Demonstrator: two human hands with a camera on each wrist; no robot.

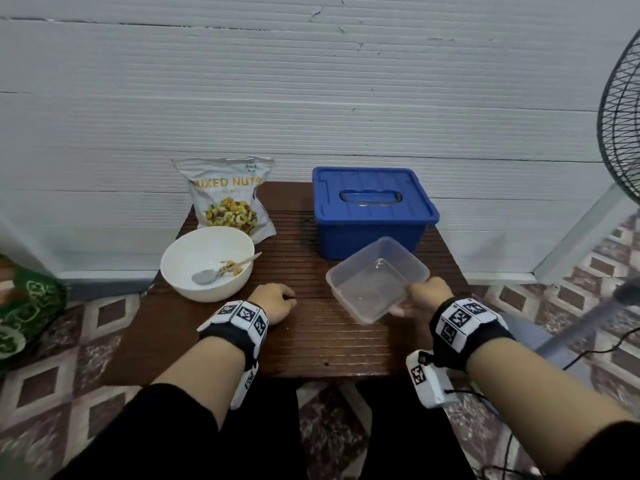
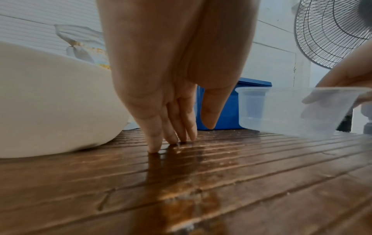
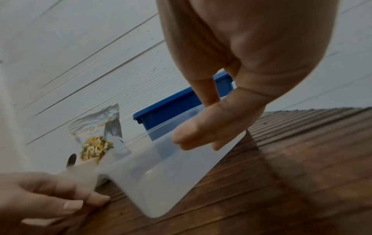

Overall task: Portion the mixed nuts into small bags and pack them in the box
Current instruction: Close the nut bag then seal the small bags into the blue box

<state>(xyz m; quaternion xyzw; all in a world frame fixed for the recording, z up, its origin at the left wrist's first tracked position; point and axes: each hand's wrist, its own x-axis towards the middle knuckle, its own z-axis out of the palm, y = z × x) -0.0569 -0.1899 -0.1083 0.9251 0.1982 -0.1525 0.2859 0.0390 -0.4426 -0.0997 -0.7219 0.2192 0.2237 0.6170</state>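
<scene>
Far left of the head view: a green patterned bundle [image 1: 27, 306] on the tiled floor, off the task.

Left centre: silver foil pouch printed MIXED NUTS [image 1: 230, 199] stood upright at the back of the dark slatted wooden worktop [image 1: 311, 341], against the wall. Just in front of it sat a white round bowl [image 1: 206, 263] holding a metal spoon with a pale handle [image 1: 221, 271] and only a small scatter of nuts.

Lower centre: left hand [image 1: 275, 303] rested on the worktop just right of the bowl, its fingers [image 2: 171, 127] straight, tips touching the wood, holding nothing.

Right of centre: blue plastic box with a handled lid [image 1: 372, 209] stood at the back, lid on. In front of it, a clear empty rectangular plastic tub [image 1: 375, 280] was tilted, its near end raised. Right hand [image 1: 427, 294] gripped that near rim, thumb inside and fingers [image 3: 203, 132] curled under the wall.

Far right: a standing fan's wire grille [image 1: 623, 116].

No small bags visible in any view.

Risks, as I judged them: the tub is thin and held at one edge only, so it could flex and slip from the grip. Swinging it left could clip the spoon handle overhanging the bowl rim and flick nuts out. The pouch stood unsupported; a knock could tip it and spill it.
</scene>
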